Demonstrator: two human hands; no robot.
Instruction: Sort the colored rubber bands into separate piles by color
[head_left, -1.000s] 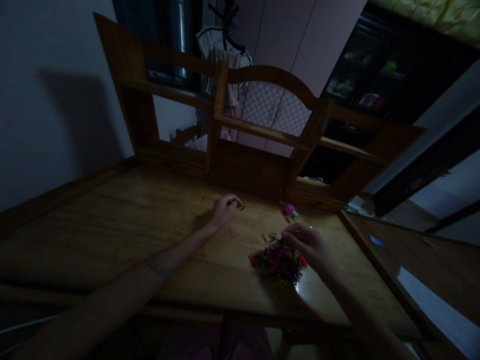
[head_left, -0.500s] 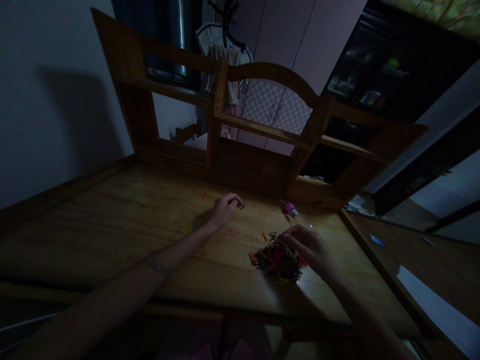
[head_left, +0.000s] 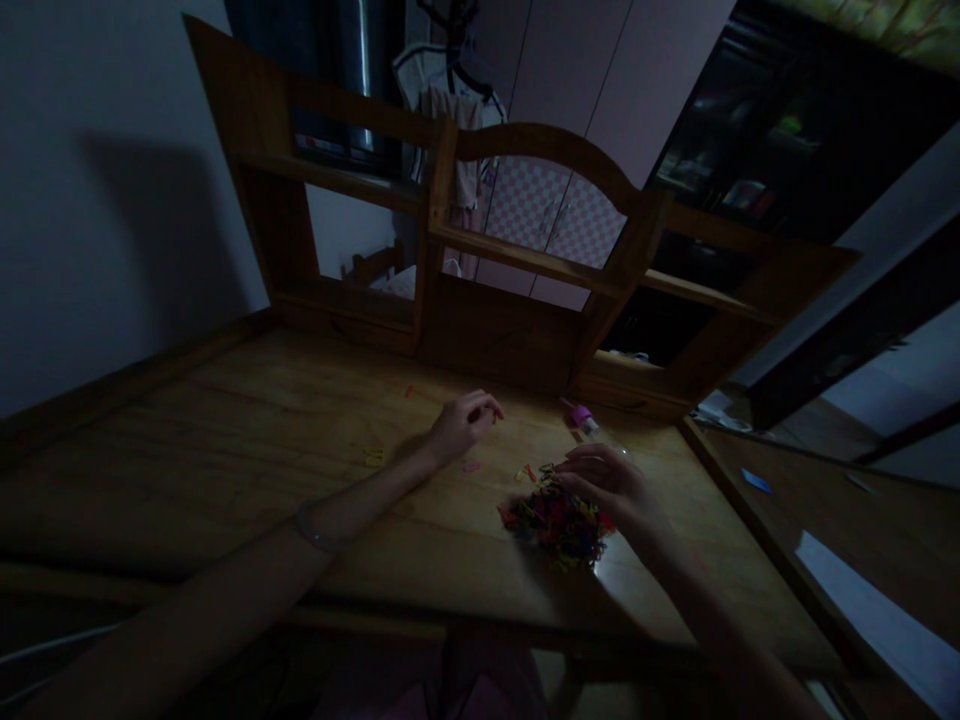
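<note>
On the wooden desk lies a pile of small coloured loops (head_left: 559,525) that look like paper clips. Over the pile's far edge, my right hand (head_left: 604,478) has its thumb and forefinger drawn together, with a yellowish paper clip (head_left: 547,480) at their tips. My left hand (head_left: 463,425) hovers to the left and farther back, fingers curled closed; what they hold, if anything, does not show clearly. Between the hands lie a pink clip (head_left: 472,466) and a red one (head_left: 530,472). Yellow clips (head_left: 373,457) and an orange one (head_left: 409,391) lie farther left.
A pink-capped bottle (head_left: 582,417) lies behind my right hand. The wooden shelf unit (head_left: 517,255) rises along the desk's back edge. To the right, a lower surface bears a white sheet (head_left: 870,600) and a blue card (head_left: 755,480). The room is dim.
My left hand has moved slightly right, and the dark clip that showed at its fingertips is no longer visible. My right hand has hardly moved; a yellowish clip now shows at its fingertips.
</note>
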